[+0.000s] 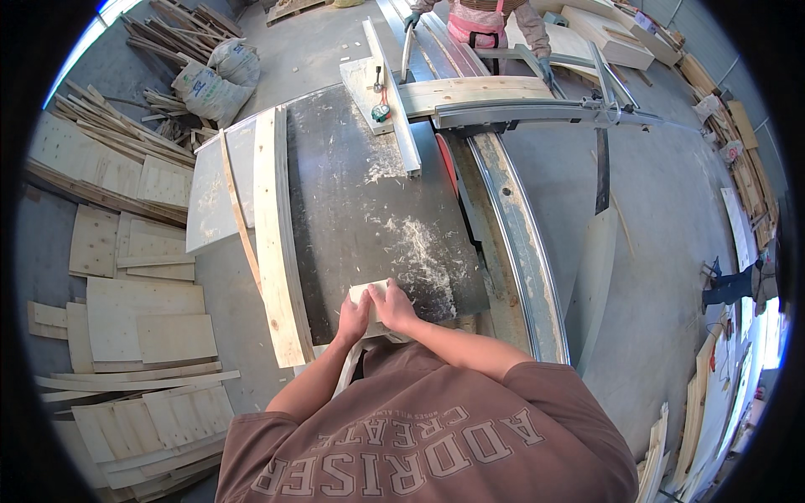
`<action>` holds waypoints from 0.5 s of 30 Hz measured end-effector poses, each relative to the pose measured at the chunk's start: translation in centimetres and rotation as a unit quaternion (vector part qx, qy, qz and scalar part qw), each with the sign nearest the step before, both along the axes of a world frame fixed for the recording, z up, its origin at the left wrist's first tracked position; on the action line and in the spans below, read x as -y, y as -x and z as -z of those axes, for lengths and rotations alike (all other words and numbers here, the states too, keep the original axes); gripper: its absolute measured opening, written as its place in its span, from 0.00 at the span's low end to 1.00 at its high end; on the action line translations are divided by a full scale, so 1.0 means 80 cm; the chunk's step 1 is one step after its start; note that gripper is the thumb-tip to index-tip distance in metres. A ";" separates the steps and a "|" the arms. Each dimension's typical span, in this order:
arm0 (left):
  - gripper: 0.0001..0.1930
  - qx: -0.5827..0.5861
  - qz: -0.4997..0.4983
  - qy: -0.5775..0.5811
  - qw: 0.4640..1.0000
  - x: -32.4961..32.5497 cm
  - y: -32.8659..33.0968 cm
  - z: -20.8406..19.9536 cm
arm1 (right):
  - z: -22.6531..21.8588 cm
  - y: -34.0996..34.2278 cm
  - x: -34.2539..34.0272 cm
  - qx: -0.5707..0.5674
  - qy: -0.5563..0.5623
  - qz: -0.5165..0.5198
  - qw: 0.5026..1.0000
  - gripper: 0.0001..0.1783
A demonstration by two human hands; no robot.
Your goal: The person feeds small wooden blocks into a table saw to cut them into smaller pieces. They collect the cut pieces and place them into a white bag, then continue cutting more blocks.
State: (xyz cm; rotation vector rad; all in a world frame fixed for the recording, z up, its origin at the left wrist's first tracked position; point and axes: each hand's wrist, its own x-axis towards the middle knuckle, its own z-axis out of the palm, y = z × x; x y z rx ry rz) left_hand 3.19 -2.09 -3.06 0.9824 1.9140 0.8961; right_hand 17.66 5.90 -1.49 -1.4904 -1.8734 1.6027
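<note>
Concrete workshop floor (319, 42) surrounds a dark metal saw table (335, 226), which stretches away ahead of the hands under a scatter of pale sawdust (415, 247). At its near edge, the left hand (355, 317) and right hand (394, 308) are close together, fingers closed on a small pale piece (360, 291) between them; it looks like a wood offcut, though the fingers hide too much to be sure. Left of the hands lies a stack of long boards (277, 235), with a thin wooden strip (237, 210) beyond it; right of them runs the machine's sliding rail (516, 218). Well ahead, an aluminium fence (396, 109) stands beside a green tape measure (381, 111), and past that a gloved co-worker (482, 25) stands near a wide plank (474, 92). Judging by the sawdust, some cutting is done; the small piece is not yet set down, and the long boards rest together, apart from the hands. Whether those boards are finished or waiting, I cannot tell.
</note>
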 end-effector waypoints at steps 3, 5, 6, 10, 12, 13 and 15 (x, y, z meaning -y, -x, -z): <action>0.24 0.005 0.000 0.002 1.000 0.001 0.001 0.000 | -0.002 0.000 0.000 0.004 -0.003 -0.003 1.000 0.47; 0.24 0.008 -0.002 0.001 1.000 0.002 0.001 0.001 | -0.004 0.000 0.001 0.006 -0.003 -0.004 1.000 0.47; 0.24 0.008 -0.002 0.003 1.000 0.002 0.001 0.001 | -0.004 0.000 0.001 0.005 -0.002 -0.004 1.000 0.48; 0.24 0.004 -0.004 0.005 1.000 0.000 -0.001 -0.002 | 0.002 0.000 0.000 0.003 -0.006 -0.001 1.000 0.48; 0.25 0.001 -0.006 0.005 1.000 0.001 -0.001 -0.002 | 0.003 0.000 0.001 -0.001 -0.006 -0.001 1.000 0.49; 0.25 0.001 -0.006 0.005 1.000 0.001 -0.001 -0.002 | 0.003 0.000 0.001 -0.003 -0.006 -0.001 1.000 0.49; 0.25 0.002 -0.007 0.004 1.000 0.000 -0.001 -0.004 | 0.004 0.001 0.001 -0.004 -0.009 -0.002 1.000 0.48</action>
